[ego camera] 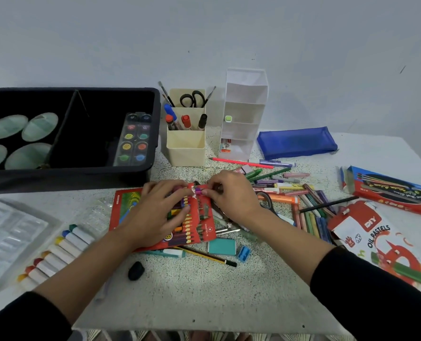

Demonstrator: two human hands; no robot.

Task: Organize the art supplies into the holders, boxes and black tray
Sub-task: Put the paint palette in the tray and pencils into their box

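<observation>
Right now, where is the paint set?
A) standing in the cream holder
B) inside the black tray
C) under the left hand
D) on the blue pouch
B: the paint set leans inside the black tray, against its right wall.

Table (204,291) under scattered crayons (310,217), black tray (69,173)
</observation>
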